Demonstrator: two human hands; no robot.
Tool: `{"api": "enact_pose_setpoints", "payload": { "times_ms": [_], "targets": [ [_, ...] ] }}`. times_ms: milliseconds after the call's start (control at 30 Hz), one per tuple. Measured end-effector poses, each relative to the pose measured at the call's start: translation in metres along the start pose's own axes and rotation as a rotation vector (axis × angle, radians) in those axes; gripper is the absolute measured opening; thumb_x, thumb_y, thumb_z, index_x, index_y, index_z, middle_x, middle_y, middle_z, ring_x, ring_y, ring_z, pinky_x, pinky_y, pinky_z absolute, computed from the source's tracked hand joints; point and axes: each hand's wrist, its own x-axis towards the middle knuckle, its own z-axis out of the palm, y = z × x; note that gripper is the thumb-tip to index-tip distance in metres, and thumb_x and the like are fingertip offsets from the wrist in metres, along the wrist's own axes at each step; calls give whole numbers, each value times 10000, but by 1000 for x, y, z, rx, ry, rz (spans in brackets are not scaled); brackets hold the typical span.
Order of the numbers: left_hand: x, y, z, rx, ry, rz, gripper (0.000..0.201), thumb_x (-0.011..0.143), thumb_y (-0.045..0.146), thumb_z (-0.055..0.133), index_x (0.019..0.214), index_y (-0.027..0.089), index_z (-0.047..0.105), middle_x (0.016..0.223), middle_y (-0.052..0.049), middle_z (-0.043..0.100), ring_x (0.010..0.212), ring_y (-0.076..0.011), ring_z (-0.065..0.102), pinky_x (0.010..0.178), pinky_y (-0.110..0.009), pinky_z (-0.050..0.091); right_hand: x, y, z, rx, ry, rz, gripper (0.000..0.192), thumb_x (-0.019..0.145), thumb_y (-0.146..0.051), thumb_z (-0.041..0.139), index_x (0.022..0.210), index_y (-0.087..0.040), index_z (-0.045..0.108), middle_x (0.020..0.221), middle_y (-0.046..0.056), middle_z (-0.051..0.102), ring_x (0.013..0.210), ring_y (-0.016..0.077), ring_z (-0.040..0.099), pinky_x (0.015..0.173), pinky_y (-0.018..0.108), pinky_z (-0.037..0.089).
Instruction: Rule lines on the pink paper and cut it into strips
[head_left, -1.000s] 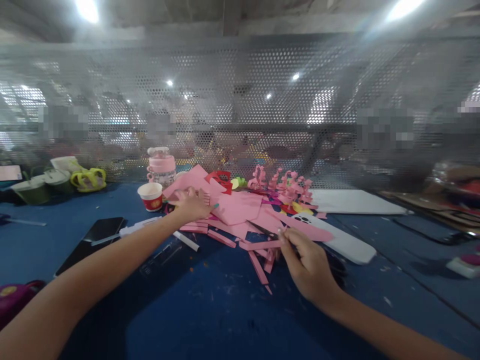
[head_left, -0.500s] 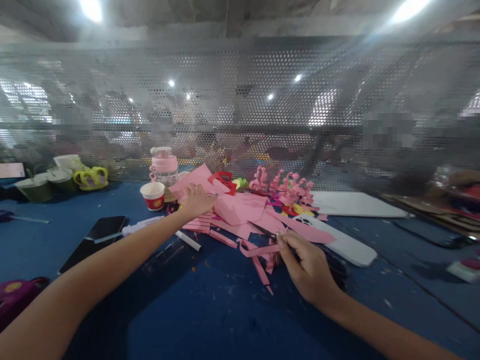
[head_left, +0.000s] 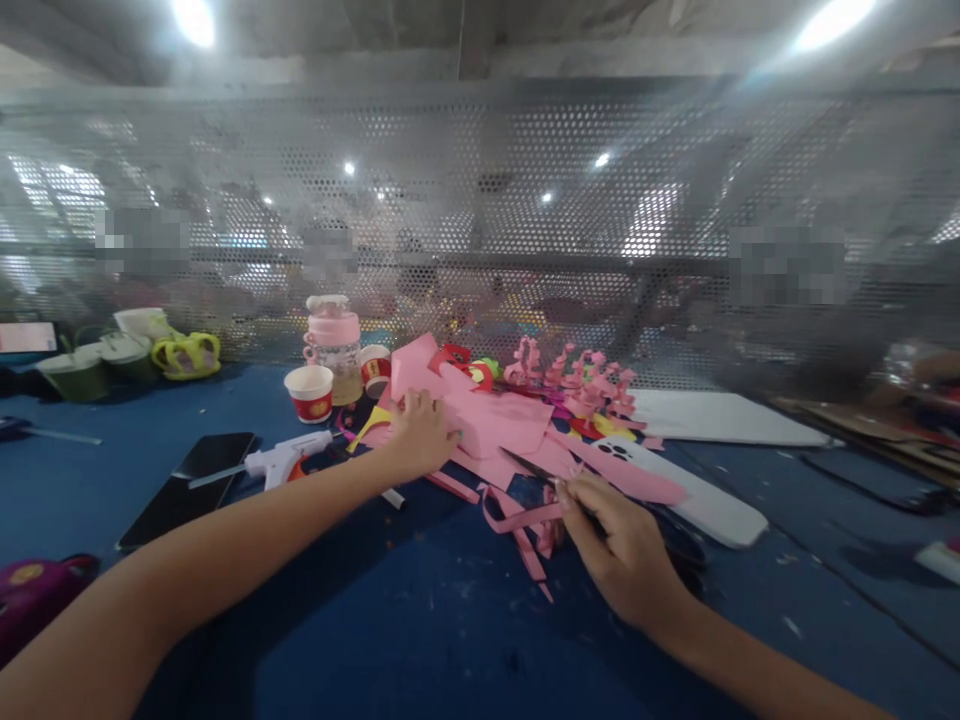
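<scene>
My left hand (head_left: 420,432) reaches across the blue table (head_left: 420,640) and grips the edge of a stack of pink paper sheets (head_left: 510,420), one sheet tilted up. My right hand (head_left: 622,550) is closed around black-handled scissors (head_left: 525,463), whose blade points up and left. Its fingertips also touch the end of a curled pink paper strip (head_left: 514,518). More cut pink strips (head_left: 534,560) lie just left of that hand.
A white glue gun (head_left: 289,462) and a black phone (head_left: 187,485) lie to the left. Two paper cups (head_left: 309,392) and a pink-lidded bottle (head_left: 330,340) stand behind. Curled pink paper shapes (head_left: 581,385), a white-cased phone (head_left: 697,500) and a perforated metal screen (head_left: 480,220) are also there.
My left hand has pulled the pink sheets nearer and tilted one up, uncovering a second cup. The strip at my right hand has curled from flat into a loop.
</scene>
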Motion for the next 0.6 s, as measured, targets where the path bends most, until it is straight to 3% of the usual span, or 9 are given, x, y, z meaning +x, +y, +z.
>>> {"api": "enact_pose_setpoints", "payload": {
  "times_ms": [233, 600],
  "targets": [
    [-6, 0, 5, 30, -42, 113, 380, 882, 334, 452, 1184, 117, 531, 1312, -236, 469, 1204, -416, 388, 891, -700, 299, -2, 0, 0, 28, -72, 33, 399, 934, -243, 357, 549, -214, 461, 556, 15, 517, 535, 144, 519, 552, 270, 414],
    [-7, 4, 7, 71, -92, 170, 368, 924, 259, 356, 1215, 123, 533, 1329, -218, 461, 1208, -407, 380, 895, -721, 279, -3, 2, 0, -28, -59, -43, 303, 892, -179, 386, 595, -216, 428, 578, 11, 515, 548, 143, 520, 541, 263, 412]
  ]
}}
